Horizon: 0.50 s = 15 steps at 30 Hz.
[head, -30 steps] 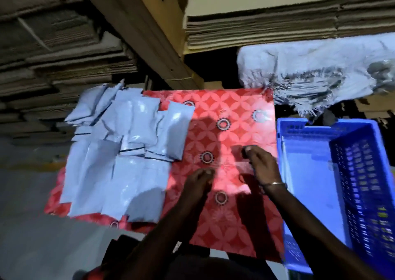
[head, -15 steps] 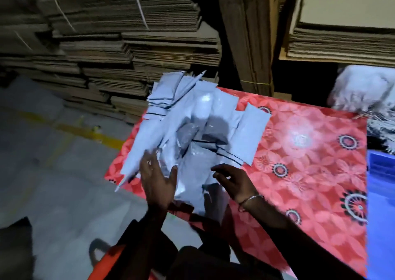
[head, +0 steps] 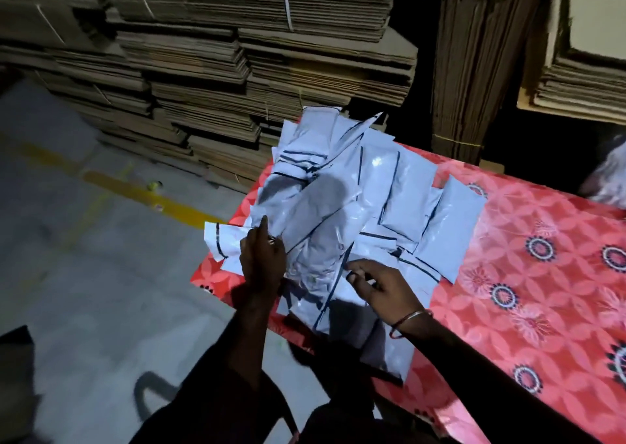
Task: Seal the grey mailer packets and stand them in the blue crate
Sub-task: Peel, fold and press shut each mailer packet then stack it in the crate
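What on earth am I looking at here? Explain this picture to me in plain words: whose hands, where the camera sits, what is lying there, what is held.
There is no machine here. A person wears a wide-angle camera on the head, so the single picture looks forward and down over their own arms.

The left hand is at the left edge of a heap of grey mailer packets, its fingers on a packet whose flap sticks out over the table edge; whether it truly grips is hard to tell. The right hand, with a bangle on its wrist, reaches onto the near side of the heap, fingers loosely curled.

The packets lie overlapping on a table with a red flowered cover. Behind stand stacks of flattened cardboard; to the left is grey floor. The blue crate is out of view.
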Motion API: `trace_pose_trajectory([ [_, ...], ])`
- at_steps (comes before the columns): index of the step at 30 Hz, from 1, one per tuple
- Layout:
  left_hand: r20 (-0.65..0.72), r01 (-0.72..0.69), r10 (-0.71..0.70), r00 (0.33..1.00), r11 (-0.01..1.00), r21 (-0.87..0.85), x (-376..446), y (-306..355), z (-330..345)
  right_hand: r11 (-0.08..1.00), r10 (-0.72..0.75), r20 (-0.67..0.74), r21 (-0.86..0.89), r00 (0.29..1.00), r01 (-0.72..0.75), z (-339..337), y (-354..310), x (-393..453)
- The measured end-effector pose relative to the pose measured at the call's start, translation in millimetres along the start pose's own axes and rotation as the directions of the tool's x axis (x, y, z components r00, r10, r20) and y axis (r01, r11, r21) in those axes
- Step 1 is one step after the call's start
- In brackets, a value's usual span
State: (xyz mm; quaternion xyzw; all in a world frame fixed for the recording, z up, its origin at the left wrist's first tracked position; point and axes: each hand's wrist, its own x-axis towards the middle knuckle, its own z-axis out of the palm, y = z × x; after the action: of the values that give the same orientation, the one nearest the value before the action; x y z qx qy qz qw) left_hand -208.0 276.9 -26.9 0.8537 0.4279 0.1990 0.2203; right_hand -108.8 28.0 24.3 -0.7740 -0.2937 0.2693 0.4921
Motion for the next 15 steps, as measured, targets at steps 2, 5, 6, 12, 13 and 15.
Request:
trace_pose_trajectory([
  [2, -0.002, 0.016, -0.016, 1.0, 0.999, -0.052, -6.0, 8.0, -5.5, 1.0, -0.023, 0.024, -0.021, 0.999, 0.023, 4.8, -10.9, 7.8],
  [5, -0.008, -0.09, 0.09, 0.996, 0.992, -0.082, -21.2, 25.8, -15.0, 0.999, -0.051, 0.009, -0.017, 0.999, 0.051, 10.6, -26.3, 18.9],
  [6, -0.007, -0.154, 0.154, 0.988, 0.984, -0.093, -26.5, 31.5, -18.3, 0.998, -0.061, -0.014, -0.024, 0.998, 0.061, 11.5, -31.2, 22.6],
  [12, 0.055, -0.426, 0.437, 0.898, 0.894, -0.139, -63.3, 80.2, -31.1, 0.924, 0.191, -0.137, 0.36, 0.972, -0.131, -0.2, -43.4, 36.6],
  [13, 0.059, -0.474, 0.484, 0.873, 0.871, -0.133, -68.9, 89.8, -31.8, 0.916, 0.213, -0.17, 0.378, 0.962, -0.136, -6.7, -41.2, 37.9],
  [15, 0.063, -0.515, 0.532, 0.845, 0.839, -0.175, -77.5, 109.5, -29.5, 0.907, 0.228, -0.227, 0.405, 0.947, -0.121, -22.4, -35.5, 34.3],
])
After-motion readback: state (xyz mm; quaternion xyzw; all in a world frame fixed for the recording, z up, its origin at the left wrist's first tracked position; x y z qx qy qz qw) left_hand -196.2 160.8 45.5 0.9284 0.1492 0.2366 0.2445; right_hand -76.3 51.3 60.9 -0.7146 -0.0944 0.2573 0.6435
